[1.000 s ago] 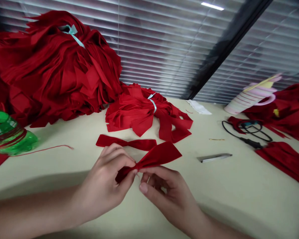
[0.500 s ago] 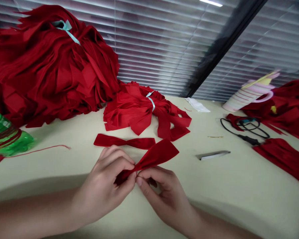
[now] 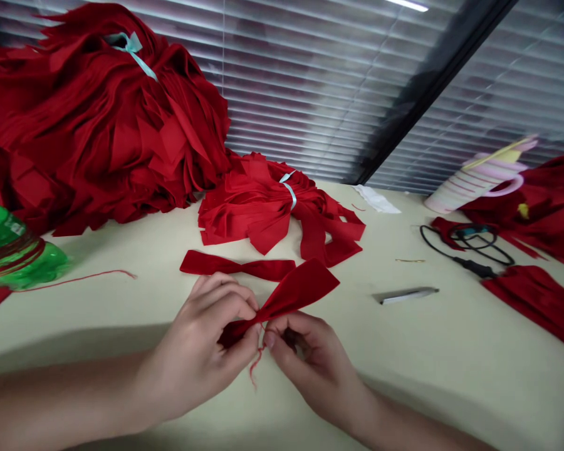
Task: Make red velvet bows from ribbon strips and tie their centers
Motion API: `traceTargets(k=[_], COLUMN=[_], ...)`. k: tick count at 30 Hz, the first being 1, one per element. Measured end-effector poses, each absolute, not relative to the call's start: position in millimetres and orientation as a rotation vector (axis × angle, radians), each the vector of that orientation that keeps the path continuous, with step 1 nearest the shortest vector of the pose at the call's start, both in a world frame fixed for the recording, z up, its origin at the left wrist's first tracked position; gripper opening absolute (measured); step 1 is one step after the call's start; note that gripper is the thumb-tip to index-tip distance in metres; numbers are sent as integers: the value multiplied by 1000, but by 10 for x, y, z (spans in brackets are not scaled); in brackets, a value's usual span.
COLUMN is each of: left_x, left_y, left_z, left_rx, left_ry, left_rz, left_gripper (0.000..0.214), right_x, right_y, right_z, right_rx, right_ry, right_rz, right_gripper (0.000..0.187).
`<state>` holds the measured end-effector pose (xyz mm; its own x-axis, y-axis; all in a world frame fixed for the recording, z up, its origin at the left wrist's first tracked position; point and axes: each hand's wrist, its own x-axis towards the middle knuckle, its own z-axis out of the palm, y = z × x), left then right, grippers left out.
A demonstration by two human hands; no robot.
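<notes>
A red ribbon bow [image 3: 303,288], gathered at its middle, is pinched between the thumb and fingers of my left hand [image 3: 202,344]. Its right end fans out towards the upper right, while the left end is partly hidden in my palm. Red thread [image 3: 254,369] hangs at the gathered middle, its loose end dangling between my hands. My right hand [image 3: 313,363] is closed beside the bow, thumb and index finger pinching the thread close to the gather. Just beyond my left hand a second red bow [image 3: 272,269], narrow at its waist, lies flat on the table.
Red ribbon bundles [image 3: 258,213] and a larger ribbon heap [image 3: 98,125] lie behind. A green bottle piece [image 3: 47,263] wound with red thread stands left. A pen [image 3: 408,295], a black cable [image 3: 472,266] and a striped mug [image 3: 474,183] are on the right, before window blinds [image 3: 282,81].
My right fingers have drawn slightly away from the bow, and the thread's loose end now shows hanging below it. My left hand keeps its pinch. The view has shifted slightly.
</notes>
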<state>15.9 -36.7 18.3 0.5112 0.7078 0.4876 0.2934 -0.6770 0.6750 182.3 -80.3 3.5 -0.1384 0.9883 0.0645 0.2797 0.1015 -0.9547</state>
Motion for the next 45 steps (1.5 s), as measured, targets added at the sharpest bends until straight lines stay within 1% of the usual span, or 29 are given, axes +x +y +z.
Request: traceTargets(k=[4, 8, 15, 21, 27, 30, 33, 37, 42, 45], left_x=[167, 192, 218, 214, 217, 213, 208, 201, 197, 197], left_y=[-388, -359, -276, -266, -235, -222, -220, -227, -248, -279], left_z=[211, 265, 321, 334, 336, 334, 330, 307, 255, 263], left_rx=[1893, 1532, 1358, 1233, 1170, 1172, 1137, 1122, 1243, 1300], left_ry=[804, 847, 913, 984, 972, 979, 965, 902, 815, 777], left_rz=[892, 736, 707, 640, 621, 629, 635, 631, 670, 707], left_gripper=[13, 10, 11, 9, 12, 11, 10, 9, 6, 8], right_x=[1841, 1832, 1830, 1856, 1831, 1833, 1839, 1822, 1783, 1782], right_y=[-806, -829, -828, -816, -804, -790, -783, -792, -796, -797], right_z=[13, 52, 145, 76, 16, 19, 37, 66, 79, 70], right_rx=[-1230, -1162, -1095, -1032, -926, -891, -907, -952, -1025, -1040], right_ry=[-1489, -1389, -1243, -1102, -952, -911, -925, -955, -1006, -1015], right_rz=[1192, 1332, 1500, 1598, 1730, 1740, 1716, 1693, 1667, 1615], right_gripper=[21, 16, 17, 17, 20, 18, 22, 23, 21, 22])
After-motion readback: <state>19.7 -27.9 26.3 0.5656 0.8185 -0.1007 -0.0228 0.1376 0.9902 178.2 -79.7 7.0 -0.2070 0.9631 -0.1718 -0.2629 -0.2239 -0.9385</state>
